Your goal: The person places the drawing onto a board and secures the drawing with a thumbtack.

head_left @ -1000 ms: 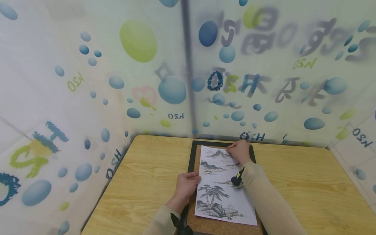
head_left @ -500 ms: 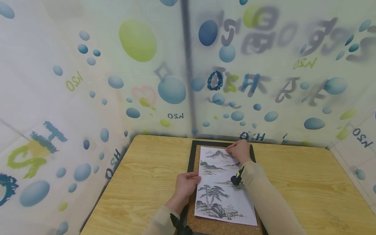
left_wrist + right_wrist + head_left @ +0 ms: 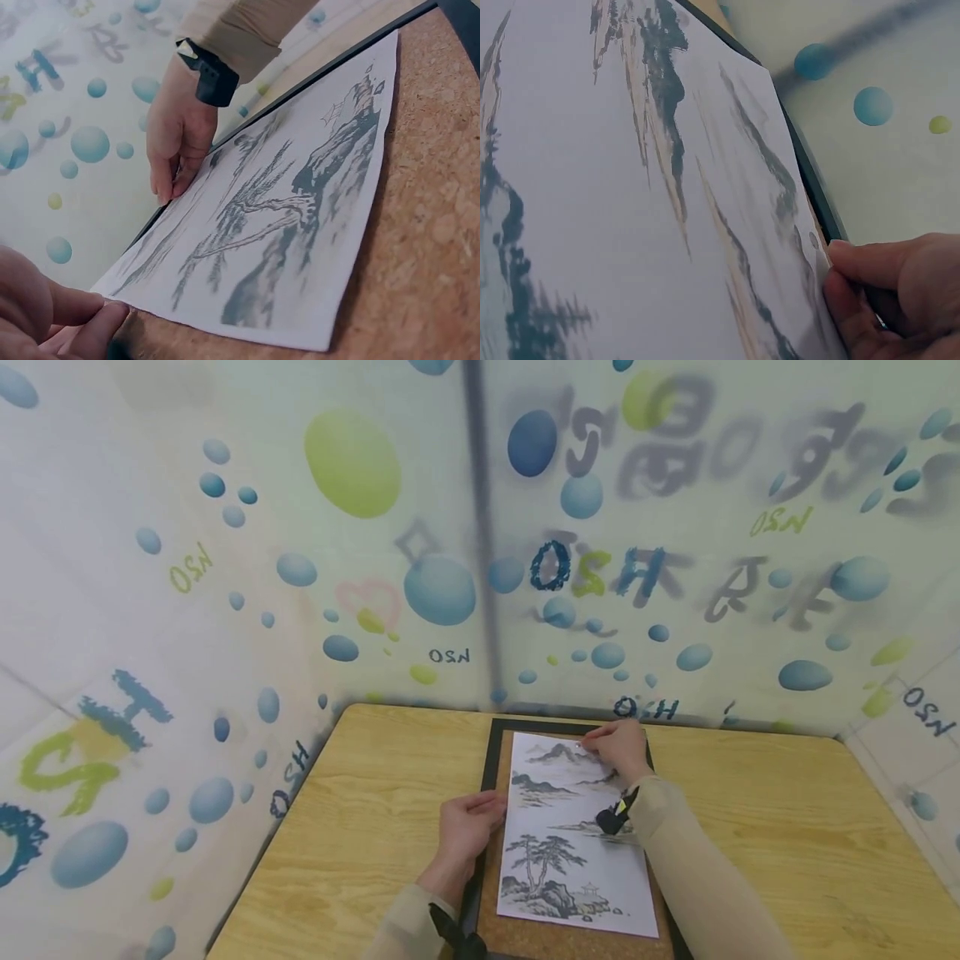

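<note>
A white sheet of paper (image 3: 555, 822) printed with an ink landscape of mountains, pines and rocks lies on a dark-framed cork board (image 3: 517, 928). At the sheet's top edge, right of the mountain peak, my right hand (image 3: 621, 748) pinches the paper between thumb and finger. Close by its thumb tip in the right wrist view is a small grey oval spot (image 3: 814, 240); I cannot tell what it is. My left hand (image 3: 467, 827) is at the sheet's left edge, fingers nearly straight and tips by the paper. In the left wrist view its fingertips (image 3: 112, 309) meet that edge.
Under the board is a wooden table (image 3: 375, 793), its wood showing to both sides. A pale wall covering (image 3: 450, 527) with blue and green ovals rises behind the table and on both sides. Black camera mounts sit on both wrists.
My left hand has drawn slightly left and away from me, its fingers no longer overlapping the sheet. My right hand has shifted a little rightward at the top edge.
</note>
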Action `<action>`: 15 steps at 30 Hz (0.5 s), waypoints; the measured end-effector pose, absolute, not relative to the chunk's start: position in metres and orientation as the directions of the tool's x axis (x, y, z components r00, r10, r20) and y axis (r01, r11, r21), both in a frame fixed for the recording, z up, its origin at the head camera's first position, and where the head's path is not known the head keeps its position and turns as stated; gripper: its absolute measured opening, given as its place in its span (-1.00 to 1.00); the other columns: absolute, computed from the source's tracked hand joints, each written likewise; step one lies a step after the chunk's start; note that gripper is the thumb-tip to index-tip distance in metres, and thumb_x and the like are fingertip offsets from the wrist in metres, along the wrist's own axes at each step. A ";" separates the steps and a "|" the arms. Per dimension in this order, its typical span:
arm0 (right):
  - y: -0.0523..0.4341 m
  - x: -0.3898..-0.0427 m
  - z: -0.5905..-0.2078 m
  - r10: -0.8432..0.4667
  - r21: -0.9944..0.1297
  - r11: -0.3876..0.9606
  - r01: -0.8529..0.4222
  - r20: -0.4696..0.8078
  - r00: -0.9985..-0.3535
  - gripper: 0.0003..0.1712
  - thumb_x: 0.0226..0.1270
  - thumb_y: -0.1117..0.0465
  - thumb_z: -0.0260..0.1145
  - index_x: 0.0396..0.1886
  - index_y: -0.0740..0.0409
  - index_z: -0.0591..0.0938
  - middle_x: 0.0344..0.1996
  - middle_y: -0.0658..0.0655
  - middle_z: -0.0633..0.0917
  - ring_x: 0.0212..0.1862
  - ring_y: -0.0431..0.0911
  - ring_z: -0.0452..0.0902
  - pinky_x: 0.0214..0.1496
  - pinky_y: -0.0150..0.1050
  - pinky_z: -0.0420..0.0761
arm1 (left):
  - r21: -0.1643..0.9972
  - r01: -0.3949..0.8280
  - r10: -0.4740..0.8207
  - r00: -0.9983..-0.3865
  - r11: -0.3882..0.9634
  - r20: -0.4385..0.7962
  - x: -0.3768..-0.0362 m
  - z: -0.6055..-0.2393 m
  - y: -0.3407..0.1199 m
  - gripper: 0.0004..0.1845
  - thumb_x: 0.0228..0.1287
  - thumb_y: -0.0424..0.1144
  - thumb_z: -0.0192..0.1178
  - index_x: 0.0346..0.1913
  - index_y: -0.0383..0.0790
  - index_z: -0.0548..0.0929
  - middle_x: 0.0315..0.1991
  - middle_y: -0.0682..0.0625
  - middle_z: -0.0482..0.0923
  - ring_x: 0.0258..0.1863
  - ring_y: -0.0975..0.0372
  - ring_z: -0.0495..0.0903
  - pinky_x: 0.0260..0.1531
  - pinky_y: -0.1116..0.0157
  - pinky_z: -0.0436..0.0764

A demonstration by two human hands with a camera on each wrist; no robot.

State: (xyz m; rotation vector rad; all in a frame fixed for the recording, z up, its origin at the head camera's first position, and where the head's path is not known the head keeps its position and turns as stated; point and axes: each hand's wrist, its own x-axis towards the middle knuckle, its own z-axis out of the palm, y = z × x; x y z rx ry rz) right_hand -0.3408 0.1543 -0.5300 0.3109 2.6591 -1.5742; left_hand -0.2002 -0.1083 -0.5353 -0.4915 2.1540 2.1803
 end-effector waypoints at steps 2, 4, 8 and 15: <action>0.158 -0.339 -0.529 0.158 -0.860 0.468 0.202 -0.144 -0.977 -0.87 0.27 0.26 0.59 -0.27 0.26 0.86 -0.18 0.25 0.81 -0.14 0.08 0.68 -0.17 -0.14 0.65 | 0.972 -0.227 -0.194 -0.953 -0.054 -0.233 -0.202 -0.535 -0.110 -0.66 0.43 -0.50 0.33 0.19 -0.60 0.64 -0.08 -0.32 0.77 -0.03 -0.02 0.79 -0.06 0.17 0.75; 0.161 -0.339 -0.528 0.164 -0.858 0.468 0.212 -0.151 -0.975 -0.86 0.28 0.25 0.59 -0.25 0.26 0.86 -0.12 0.26 0.79 -0.09 0.07 0.64 -0.16 -0.15 0.63 | 0.975 -0.213 -0.202 -0.954 -0.060 -0.221 -0.203 -0.534 -0.111 -0.65 0.41 -0.51 0.33 0.18 -0.63 0.63 -0.08 -0.34 0.76 -0.03 -0.03 0.79 -0.08 0.17 0.76; 0.164 -0.338 -0.526 0.177 -0.869 0.446 0.215 -0.150 -0.973 -0.84 0.29 0.24 0.59 -0.23 0.26 0.86 -0.08 0.27 0.78 -0.04 0.10 0.62 -0.07 -0.10 0.63 | 0.980 -0.194 -0.242 -0.949 -0.051 -0.201 -0.207 -0.531 -0.114 -0.67 0.37 -0.58 0.33 0.16 -0.62 0.65 -0.04 -0.37 0.75 -0.01 -0.03 0.78 -0.08 0.18 0.76; 0.167 -0.328 -0.521 0.176 -0.876 0.442 0.191 -0.124 -0.977 -0.82 0.30 0.24 0.59 -0.21 0.29 0.85 -0.17 0.25 0.81 -0.06 0.09 0.69 -0.04 -0.07 0.67 | 0.992 -0.121 -0.317 -0.940 -0.045 -0.129 -0.216 -0.529 -0.120 -0.69 0.34 -0.67 0.28 0.12 -0.67 0.66 -0.05 -0.43 0.73 -0.01 -0.11 0.78 -0.10 0.22 0.76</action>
